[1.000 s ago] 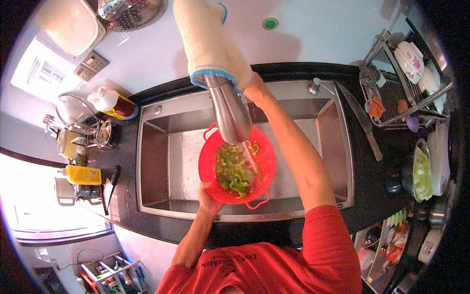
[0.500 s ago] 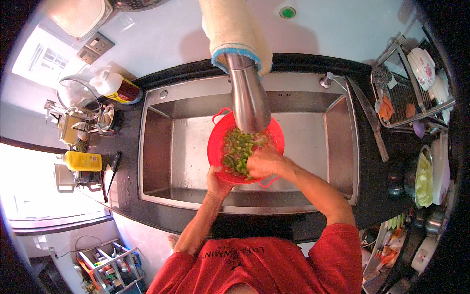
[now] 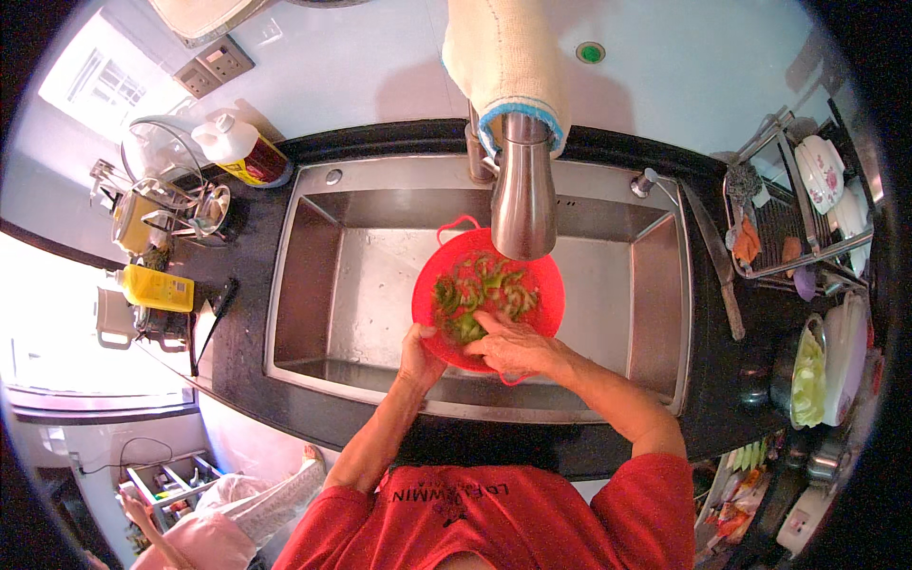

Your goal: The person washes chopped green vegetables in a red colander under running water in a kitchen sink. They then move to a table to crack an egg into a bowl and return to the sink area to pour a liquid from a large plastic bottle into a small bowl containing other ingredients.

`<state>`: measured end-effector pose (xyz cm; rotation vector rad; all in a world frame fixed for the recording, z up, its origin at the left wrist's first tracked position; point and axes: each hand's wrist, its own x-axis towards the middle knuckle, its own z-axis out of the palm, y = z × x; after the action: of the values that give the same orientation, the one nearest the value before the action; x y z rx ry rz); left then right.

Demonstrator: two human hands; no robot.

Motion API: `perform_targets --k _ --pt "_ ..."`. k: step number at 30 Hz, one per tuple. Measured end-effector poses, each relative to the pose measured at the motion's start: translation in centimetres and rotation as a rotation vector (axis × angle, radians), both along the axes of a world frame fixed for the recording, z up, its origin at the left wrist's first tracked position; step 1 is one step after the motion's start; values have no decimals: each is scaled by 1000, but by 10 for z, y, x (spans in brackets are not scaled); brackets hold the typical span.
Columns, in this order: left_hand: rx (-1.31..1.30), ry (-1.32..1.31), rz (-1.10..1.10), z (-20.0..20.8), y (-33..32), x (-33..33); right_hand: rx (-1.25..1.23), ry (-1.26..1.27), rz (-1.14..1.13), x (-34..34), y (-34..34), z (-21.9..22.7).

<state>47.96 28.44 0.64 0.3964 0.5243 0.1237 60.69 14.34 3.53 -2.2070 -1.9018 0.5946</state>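
Over the steel sink, a red colander (image 3: 542, 328) with loop handles holds sliced green vegetables (image 3: 464, 328) that look like green pepper or bitter melon. Its near-left rim is gripped by my left hand (image 3: 418, 357), thumb on top and fingers out of sight underneath. Inside, my right hand (image 3: 514, 346) reaches in from the right with fingers spread, the tips touching the slices. The metal tap spout (image 3: 525, 204), wrapped higher up in a cream cloth sleeve (image 3: 508, 57), hangs above the colander's far side. Whether water runs from it cannot be made out.
The steel sink (image 3: 370, 285) is set in a black counter. A large knife (image 3: 714, 261) and dish rack (image 3: 798, 204) lie right, near a bowl of pale green slices (image 3: 809, 366). Bottles and a dark-handled knife (image 3: 214, 323) stand left. Another person's arm (image 3: 152, 522) shows lower left.
My right hand has gone from bunched over the slices to fingers spread among them. The slices have shifted about in the colander. Another person has come into view at the lower left.
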Motion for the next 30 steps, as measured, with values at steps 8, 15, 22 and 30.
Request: perform_targets --k 8,15,22,30 --pt "11 19 -55 2 2 -7 175 -176 -213 -2 40 -8" --pt "63 69 -89 7 12 -18 -5 -24 -135 12 19 21" --pt "29 11 -47 14 4 -16 176 -76 -27 -11 26 -7" --pt "121 8 10 30 -2 -17 67 -52 -461 18 29 15"
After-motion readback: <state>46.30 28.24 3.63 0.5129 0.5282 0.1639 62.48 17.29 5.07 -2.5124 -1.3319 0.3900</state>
